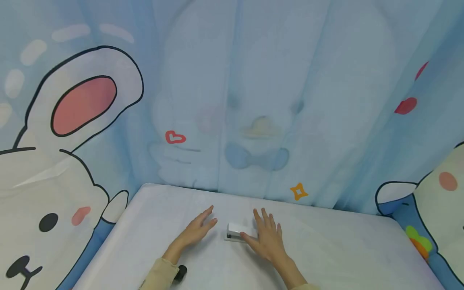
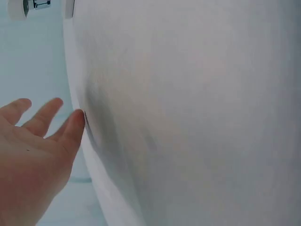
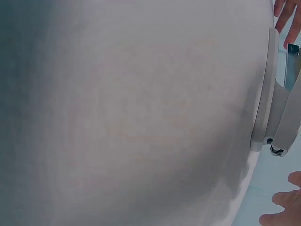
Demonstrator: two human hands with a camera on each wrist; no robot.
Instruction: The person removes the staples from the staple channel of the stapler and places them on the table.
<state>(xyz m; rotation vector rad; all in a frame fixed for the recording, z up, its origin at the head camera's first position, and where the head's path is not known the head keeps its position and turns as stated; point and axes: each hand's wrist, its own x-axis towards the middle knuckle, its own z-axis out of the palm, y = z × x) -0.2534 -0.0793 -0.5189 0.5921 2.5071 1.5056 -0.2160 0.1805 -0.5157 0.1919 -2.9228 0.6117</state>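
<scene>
A small white stapler (image 1: 237, 232) lies on the white table (image 1: 337, 249) between my two hands. My left hand (image 1: 198, 230) rests flat on the cloth just left of the stapler, fingers straight and apart from it. On the other side my right hand (image 1: 266, 237) lies with fingers spread, its thumb against the stapler's near right end. The right wrist view shows the stapler (image 3: 277, 99) at the right edge, its metal part showing. In the left wrist view my left palm (image 2: 33, 155) is open beside the table, and the stapler (image 2: 28, 7) peeks in at the top left.
A blue curtain with cartoon rabbits (image 1: 54, 161) hangs close behind and around the table. A small black object (image 1: 180, 273) sits by my left sleeve. The table's back edge (image 1: 253, 197) runs just beyond the hands.
</scene>
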